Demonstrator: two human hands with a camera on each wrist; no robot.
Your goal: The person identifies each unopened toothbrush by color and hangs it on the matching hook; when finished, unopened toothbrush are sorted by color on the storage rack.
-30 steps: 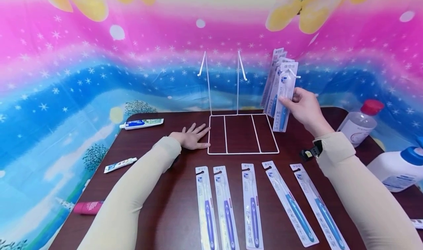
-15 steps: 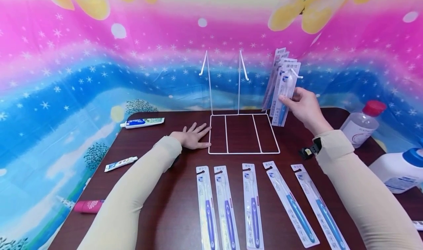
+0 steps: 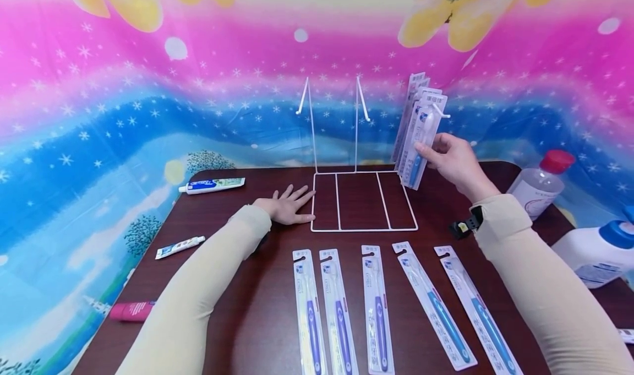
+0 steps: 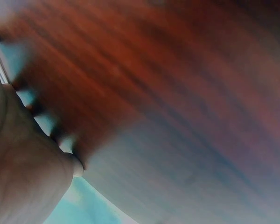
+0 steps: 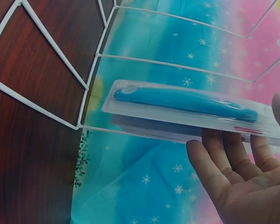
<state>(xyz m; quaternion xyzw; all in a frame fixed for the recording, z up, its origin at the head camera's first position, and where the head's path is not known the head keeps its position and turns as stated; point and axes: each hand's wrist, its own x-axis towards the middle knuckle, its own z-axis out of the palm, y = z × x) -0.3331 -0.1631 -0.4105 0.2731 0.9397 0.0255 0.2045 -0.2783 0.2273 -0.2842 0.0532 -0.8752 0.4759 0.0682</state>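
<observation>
Looking through the head view, we see the right hand (image 3: 453,159) pinching the front toothbrush pack (image 3: 425,128) between thumb and fingers, with the tip of a white hook (image 3: 443,113) just above that hand and in front of the pack's top. Several hanging packs (image 3: 407,123) sit behind it, on the hand's far left. Well apart, the left hand (image 3: 284,207) lies spread on the table (image 3: 262,314), fingertips at the base of the wire rack (image 3: 364,230), holding nothing. Between the hands and nearer us lie five loose packs (image 3: 380,314), three purple and two blue. We judge the hanging to be partway along: one batch is up beside the right hand, these five are not. In the left wrist view we find only a blurred palm edge over the tabletop. In the right wrist view the fingers support the blue-handled pack, another just behind it; we cannot tell whether its slot is fully seated.
</observation>
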